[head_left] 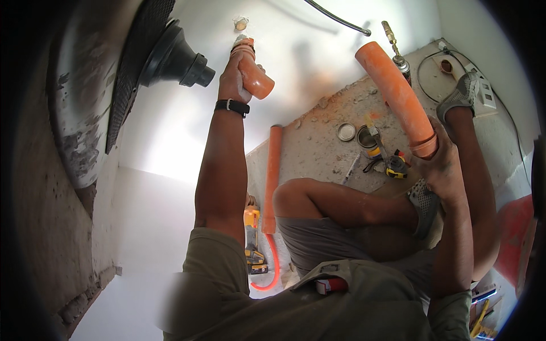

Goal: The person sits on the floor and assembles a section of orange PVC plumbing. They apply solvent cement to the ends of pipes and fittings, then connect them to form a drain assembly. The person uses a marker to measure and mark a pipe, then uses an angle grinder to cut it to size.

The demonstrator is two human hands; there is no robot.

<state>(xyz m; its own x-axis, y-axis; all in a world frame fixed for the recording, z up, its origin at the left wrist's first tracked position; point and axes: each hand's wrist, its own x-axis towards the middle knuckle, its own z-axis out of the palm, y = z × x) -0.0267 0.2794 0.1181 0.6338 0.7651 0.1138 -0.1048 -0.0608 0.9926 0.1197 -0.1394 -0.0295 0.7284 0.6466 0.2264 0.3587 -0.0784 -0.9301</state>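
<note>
My left hand [230,82] is stretched up to the white wall, its fingers wrapped round an orange pipe elbow [257,78]. The elbow's far end is at a broken spot in the wall, just below a small round hole [241,23]; whether it is seated there I cannot tell. Its open end points down to the right. On the right, my right hand [443,170] grips the collared lower end of a longer orange pipe [398,94]. That pipe is held tilted above the floor, its upper end near the wall, apart from the elbow.
An open can [369,139] with a brush, its lid [346,132] and a tape measure [397,166] are on the rough floor. Another orange pipe [273,176] lies beside a yellow cordless tool [252,219]. A gas torch [399,59] stands by the wall; a black cone-shaped fitting [170,57] juts in upper left.
</note>
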